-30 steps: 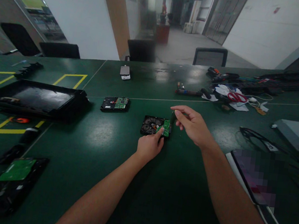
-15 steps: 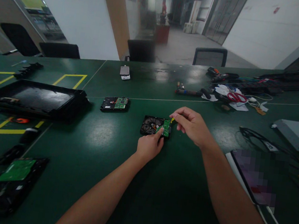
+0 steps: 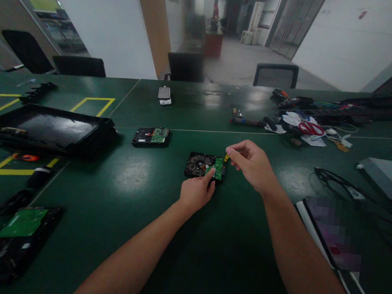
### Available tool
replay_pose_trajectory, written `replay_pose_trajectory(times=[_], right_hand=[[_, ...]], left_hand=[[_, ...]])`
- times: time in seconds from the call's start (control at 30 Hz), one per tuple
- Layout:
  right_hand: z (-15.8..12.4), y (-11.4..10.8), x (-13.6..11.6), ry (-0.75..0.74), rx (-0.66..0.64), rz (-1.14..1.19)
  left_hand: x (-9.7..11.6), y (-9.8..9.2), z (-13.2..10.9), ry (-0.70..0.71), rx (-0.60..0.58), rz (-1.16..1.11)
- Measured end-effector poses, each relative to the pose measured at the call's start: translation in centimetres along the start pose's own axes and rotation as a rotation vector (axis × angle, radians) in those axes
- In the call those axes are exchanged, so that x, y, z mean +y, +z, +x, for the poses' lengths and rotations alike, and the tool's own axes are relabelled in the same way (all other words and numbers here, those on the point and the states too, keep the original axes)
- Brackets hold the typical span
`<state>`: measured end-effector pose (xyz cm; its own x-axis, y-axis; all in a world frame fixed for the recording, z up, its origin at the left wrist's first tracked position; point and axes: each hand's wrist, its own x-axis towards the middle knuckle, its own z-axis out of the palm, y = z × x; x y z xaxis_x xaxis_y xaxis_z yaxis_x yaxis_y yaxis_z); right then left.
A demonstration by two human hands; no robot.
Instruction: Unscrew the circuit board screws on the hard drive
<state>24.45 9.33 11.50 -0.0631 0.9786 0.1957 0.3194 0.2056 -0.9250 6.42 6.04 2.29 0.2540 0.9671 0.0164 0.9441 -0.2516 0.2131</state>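
Note:
In the middle of the green table (image 3: 138, 216) lies a hard drive (image 3: 199, 163) with its black casing and green circuit board facing up. My left hand (image 3: 196, 189) rests at the drive's near edge, its index finger pressed on the board and the other fingers curled. Over the drive's right end, my right hand (image 3: 249, 162) pinches a small yellow object (image 3: 226, 158) between thumb and fingertips. The yellow object points down at the board's right edge; its kind is too small to make out, and the fingers cover its upper part.
A second hard drive (image 3: 151, 136) lies farther left, another (image 3: 11, 244) at the near left. A black tray (image 3: 45, 127) stands on the left. To the right are a phone (image 3: 331, 233), a black cable (image 3: 340, 182), a grey metal box (image 3: 391, 176) and red-handled scissors (image 3: 310, 128).
My right hand has shifted very slightly, and the yellow object now stands more upright at the board's edge. My left hand and the hard drive keep their places.

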Motion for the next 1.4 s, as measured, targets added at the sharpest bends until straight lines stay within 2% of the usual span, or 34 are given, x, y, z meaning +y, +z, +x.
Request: replay_pose_trajectory(times=[0.13, 0.37, 0.6, 0.73, 0.87, 1.17, 1.4], right_hand=[[0.2, -0.1, 0.6, 0.013, 0.094, -0.012], [-0.2, 0.1, -0.6, -0.026, -0.061, 0.05], [0.0, 0.4, 0.1, -0.015, -0.091, 0.147], [0.0, 0.2, 0.3, -0.026, -0.013, 0.027], [0.0, 0.1, 0.4, 0.018, 0.042, 0.012], [-0.1, 0.2, -0.4, -0.022, -0.101, 0.095], [0.0, 0.5, -0.1, -0.012, -0.113, 0.22]], left_hand=[[-0.1, 0.2, 0.0, 0.006, 0.0, -0.001], [-0.1, 0.4, 0.0, 0.013, 0.023, -0.003], [-0.1, 0.5, 0.0, 0.007, 0.019, -0.001], [-0.2, 0.4, 0.0, 0.009, 0.018, -0.002], [-0.1, 0.3, 0.0, 0.003, 0.008, -0.007], [0.0, 0.4, 0.0, 0.001, 0.017, -0.01], [0.0, 0.2, 0.0, -0.008, -0.004, -0.006]])
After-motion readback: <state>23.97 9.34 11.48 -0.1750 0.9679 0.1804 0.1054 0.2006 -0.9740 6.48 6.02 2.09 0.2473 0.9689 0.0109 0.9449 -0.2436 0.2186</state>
